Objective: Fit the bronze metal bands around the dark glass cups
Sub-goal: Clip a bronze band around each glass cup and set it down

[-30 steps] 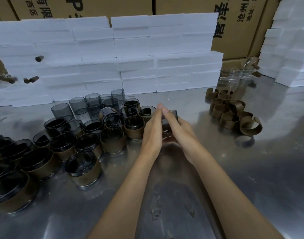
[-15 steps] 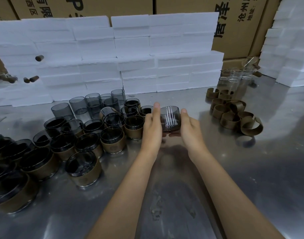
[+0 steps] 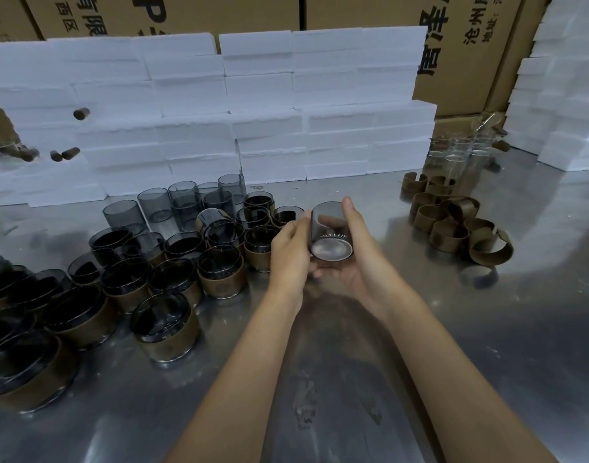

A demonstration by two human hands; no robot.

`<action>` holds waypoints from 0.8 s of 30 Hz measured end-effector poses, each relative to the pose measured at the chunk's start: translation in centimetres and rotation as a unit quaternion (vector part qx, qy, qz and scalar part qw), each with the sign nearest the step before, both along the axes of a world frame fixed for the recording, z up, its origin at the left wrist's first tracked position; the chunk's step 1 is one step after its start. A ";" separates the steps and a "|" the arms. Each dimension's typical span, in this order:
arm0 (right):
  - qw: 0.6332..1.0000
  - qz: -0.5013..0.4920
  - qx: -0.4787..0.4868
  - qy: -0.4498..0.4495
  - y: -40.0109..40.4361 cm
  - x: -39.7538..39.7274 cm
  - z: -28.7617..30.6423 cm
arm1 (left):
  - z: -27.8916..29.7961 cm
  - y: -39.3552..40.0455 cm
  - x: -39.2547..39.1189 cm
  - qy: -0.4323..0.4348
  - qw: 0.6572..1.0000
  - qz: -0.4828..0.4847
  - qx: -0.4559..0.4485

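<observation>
I hold one bare dark glass cup (image 3: 329, 233) above the steel table, tipped so its thick base faces me. My right hand (image 3: 365, 255) cradles it from the right and below, thumb along its side. My left hand (image 3: 291, 252) grips its left wall. No band is on this cup. Loose bronze bands (image 3: 453, 222) lie in a heap to the right. Several banded cups (image 3: 166, 325) stand to the left, and bare dark cups (image 3: 156, 207) stand behind them.
White foam blocks (image 3: 259, 105) are stacked along the back, with cardboard boxes (image 3: 460, 45) behind. Clear glasses (image 3: 460, 155) stand at the back right beside another foam stack (image 3: 560, 105). The steel table (image 3: 319, 379) in front of me is bare.
The cup has been tilted from upright until its base faces me, and my hands have shifted round it, the right one now under it.
</observation>
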State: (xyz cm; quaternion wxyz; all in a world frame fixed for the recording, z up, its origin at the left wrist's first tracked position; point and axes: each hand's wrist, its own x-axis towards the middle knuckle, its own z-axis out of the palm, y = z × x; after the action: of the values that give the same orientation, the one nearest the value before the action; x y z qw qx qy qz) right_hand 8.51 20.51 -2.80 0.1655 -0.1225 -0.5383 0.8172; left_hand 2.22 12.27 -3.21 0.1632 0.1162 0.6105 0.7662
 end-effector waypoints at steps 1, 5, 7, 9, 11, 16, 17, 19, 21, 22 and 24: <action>1.000 -0.016 0.011 -0.009 0.0 -0.1 0.0 | 0.0 -0.1 0.0 0.006 1.000 0.013 -0.007; 0.985 -0.124 0.114 -0.028 0.6 -0.2 -0.5 | 0.3 -0.2 -0.1 0.011 1.000 0.000 -0.021; 0.973 -0.171 0.155 -0.026 1.1 -0.3 -0.8 | 0.5 -0.1 0.1 0.026 0.998 -0.030 -0.046; 0.955 -0.201 0.216 -0.032 1.5 -0.4 -1.2 | 0.5 0.2 0.4 0.049 0.994 -0.055 -0.080; 0.940 -0.213 0.265 -0.033 1.7 -0.4 -1.6 | 0.3 0.4 0.7 0.061 0.992 -0.056 -0.098; 0.937 -0.215 0.274 -0.034 2.0 -0.2 -1.7 | 0.5 -0.1 0.5 0.012 0.995 -0.095 -0.042; 0.944 -0.208 0.252 -0.038 1.8 -0.1 -1.5 | 0.6 -0.2 0.4 -0.001 0.994 -0.104 -0.015; 0.967 -0.171 0.184 -0.050 1.2 -0.1 -1.1 | 0.5 -0.2 0.3 -0.019 0.993 -0.111 0.022; 0.985 -0.111 0.120 -0.058 0.7 0.1 -0.7 | 0.4 0.0 0.3 -0.024 0.993 -0.116 0.025; 0.988 -0.089 0.107 -0.061 0.5 0.2 -0.5 | 0.5 0.0 0.4 -0.032 0.992 -0.115 0.029; 0.988 -0.076 0.118 -0.063 0.4 0.2 -0.4 | 0.5 -0.1 0.4 -0.045 0.992 -0.115 0.037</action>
State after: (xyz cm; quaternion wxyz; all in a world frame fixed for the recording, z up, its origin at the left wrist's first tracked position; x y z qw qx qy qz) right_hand 8.68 20.93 -3.24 0.2064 -0.1934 -0.6297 0.7235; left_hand 2.64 12.15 -2.67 0.2730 0.1567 0.5567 0.7687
